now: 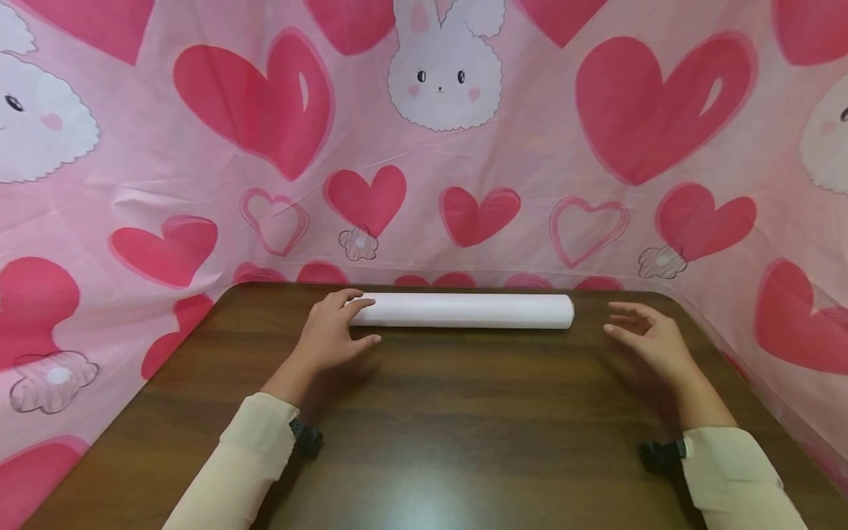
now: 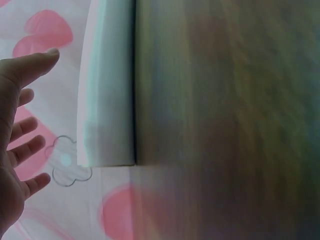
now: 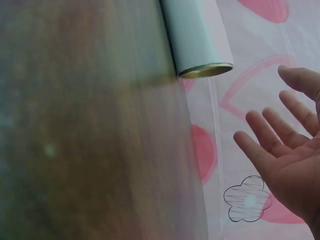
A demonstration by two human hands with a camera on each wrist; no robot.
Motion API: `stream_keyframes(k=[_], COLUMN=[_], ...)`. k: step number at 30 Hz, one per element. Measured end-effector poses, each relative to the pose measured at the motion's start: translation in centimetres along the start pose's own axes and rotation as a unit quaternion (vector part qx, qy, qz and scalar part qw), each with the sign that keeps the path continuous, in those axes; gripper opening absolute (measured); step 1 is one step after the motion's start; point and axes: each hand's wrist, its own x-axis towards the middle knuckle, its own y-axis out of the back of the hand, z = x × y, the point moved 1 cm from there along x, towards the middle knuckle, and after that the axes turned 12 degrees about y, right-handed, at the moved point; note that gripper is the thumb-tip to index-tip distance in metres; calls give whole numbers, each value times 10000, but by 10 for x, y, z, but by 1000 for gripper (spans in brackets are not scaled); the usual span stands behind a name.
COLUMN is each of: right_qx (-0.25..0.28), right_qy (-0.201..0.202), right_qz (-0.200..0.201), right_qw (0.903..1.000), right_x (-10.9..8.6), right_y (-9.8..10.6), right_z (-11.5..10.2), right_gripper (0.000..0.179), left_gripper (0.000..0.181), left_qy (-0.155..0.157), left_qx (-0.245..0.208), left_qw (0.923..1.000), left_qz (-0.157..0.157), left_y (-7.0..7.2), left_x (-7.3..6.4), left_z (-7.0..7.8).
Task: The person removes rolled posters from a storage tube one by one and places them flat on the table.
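A long white roll (image 1: 464,311) lies crosswise near the far edge of the brown wooden table (image 1: 464,412). Its right end shows a hollow tube opening in the right wrist view. My left hand (image 1: 331,327) is at the roll's left end, overlapping that end in the head view. In the left wrist view the left hand (image 2: 17,145) has its fingers spread, with a gap between them and the roll (image 2: 110,90). Off the roll's right end, my right hand (image 1: 649,338) hovers with fingers loosely extended and nothing in them. The right wrist view shows its palm and spread fingers.
A pink cloth (image 1: 424,154) printed with red hearts and white rabbits hangs behind the table and along both sides. Dark wrist-worn devices sit at the left cuff (image 1: 306,439) and the right cuff (image 1: 662,456).
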Motion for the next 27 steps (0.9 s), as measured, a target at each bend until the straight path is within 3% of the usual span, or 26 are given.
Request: stream_keyframes(k=[7,12,17,21,27], right_qx=[488,1089,1821,2358,2859], right_qy=[-214,-252,-280,-218,-420], right_qz=[-57,-139,-165,-219,-549], right_qw=[9986,9936,9827,9713,9558], right_x=[7,11,18,21,25], right_y=[-2,-6,-11,-12,-14], right_z=[6,14,17,19,23], right_gripper=[38,26,29,34,45], left_gripper=[53,52,51,56,65], left_qy=[-9,-264,-611,-678,-455], left_qx=[-244,-457,-735,-822,-819], left_qw=[9995,9984,9951,9925,9871], left_qz=[-212,-198,-240,-597,-1295], left_y=[-13,-27,-37,-43,-49], left_x=[19,35,51,61,74], left_z=[10,20,30,39,50])
